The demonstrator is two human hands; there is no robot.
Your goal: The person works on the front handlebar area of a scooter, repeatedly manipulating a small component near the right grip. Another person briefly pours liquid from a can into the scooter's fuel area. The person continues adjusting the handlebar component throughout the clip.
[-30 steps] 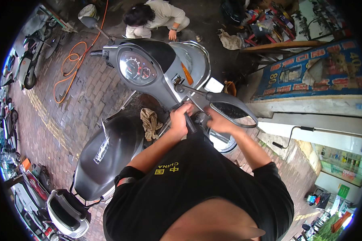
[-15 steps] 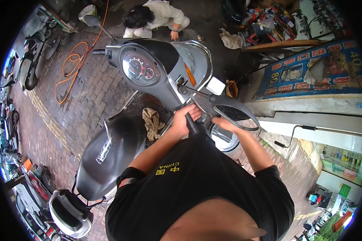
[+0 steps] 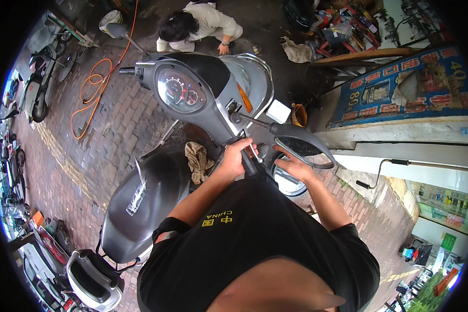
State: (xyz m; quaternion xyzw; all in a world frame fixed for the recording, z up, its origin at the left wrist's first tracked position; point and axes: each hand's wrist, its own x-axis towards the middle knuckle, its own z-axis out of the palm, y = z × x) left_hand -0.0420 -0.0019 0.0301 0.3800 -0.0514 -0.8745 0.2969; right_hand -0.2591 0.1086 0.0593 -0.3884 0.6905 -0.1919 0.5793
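Note:
A grey motor scooter point(image 3: 221, 117) stands in front of me, its round dial cluster point(image 3: 181, 89) facing up. My left hand point(image 3: 235, 160) is closed at the near handlebar end, beside the black grip point(image 3: 249, 165). Its fingers curl around a thin silver brake lever point(image 3: 255, 152); part of the hold is hidden behind the grip. To the right, under the oval mirror point(image 3: 304, 150), is my right hand point(image 3: 292, 165). Its fingers are apart, with nothing visible in them, and the mirror partly covers it. A pale bucket point(image 3: 287, 183) stands below that hand.
The black seat point(image 3: 143, 208) lies at left, near a crumpled beige rag point(image 3: 196, 160). A crouching person point(image 3: 208, 23) is beyond the scooter. An orange hose point(image 3: 96, 96) crosses the paving. A blue sign board point(image 3: 400, 88) and a long crank-shaped rod point(image 3: 382, 174) are at right.
My left fingers have drawn back and curled, bringing the silver lever into view. My right hand has shifted slightly lower and its fingers have spread. The view has moved a little.

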